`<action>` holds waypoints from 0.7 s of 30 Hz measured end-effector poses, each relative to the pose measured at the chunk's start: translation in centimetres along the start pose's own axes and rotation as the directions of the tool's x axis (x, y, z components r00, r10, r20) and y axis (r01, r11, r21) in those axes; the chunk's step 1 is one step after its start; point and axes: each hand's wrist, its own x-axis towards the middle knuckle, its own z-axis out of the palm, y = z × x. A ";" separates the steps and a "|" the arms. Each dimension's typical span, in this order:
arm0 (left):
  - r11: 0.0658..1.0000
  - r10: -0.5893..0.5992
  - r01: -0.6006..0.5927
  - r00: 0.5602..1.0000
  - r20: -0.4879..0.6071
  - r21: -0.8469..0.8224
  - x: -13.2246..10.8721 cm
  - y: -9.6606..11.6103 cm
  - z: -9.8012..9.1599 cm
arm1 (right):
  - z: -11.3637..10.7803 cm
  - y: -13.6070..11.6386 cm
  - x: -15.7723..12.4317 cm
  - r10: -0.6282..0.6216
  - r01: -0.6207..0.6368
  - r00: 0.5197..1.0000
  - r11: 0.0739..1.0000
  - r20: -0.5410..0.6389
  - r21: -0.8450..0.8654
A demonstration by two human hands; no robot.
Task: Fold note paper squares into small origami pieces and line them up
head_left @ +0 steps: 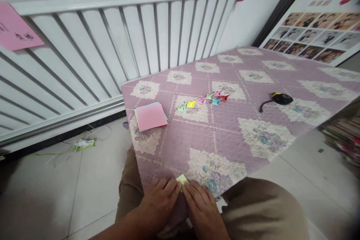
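Note:
At the table's near edge, a small pale yellow piece of folded paper (pixel 182 178) lies under my fingertips, most of it hidden. My left hand (pixel 161 201) presses on its left side with the fingers bent and close together. On the right side, my right hand (pixel 203 205) holds it down with its fingers side by side. Beyond, to the left, sits a stack of square coloured paper (pixel 152 116) with a pink sheet on top. Several small folded paper figures (pixel 201 100) in green, yellow, pink, blue and red stand in a loose row across the middle.
A purple flowered cloth covers the table (pixel 182 146). At the right lies a black object with a yellow patch and a curved thin end (pixel 282 99). A white radiator (pixel 157 33) runs behind, and a photo board (pixel 315 30) leans at the far right. Cables (pixel 84 143) lie on the floor.

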 end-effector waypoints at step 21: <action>0.980 -0.198 0.198 0.977 -0.074 0.002 -0.8 0.8 2.3 | -1.8 1.0 2.5 0.138 -0.142 0.989 0.987 0.054 0.077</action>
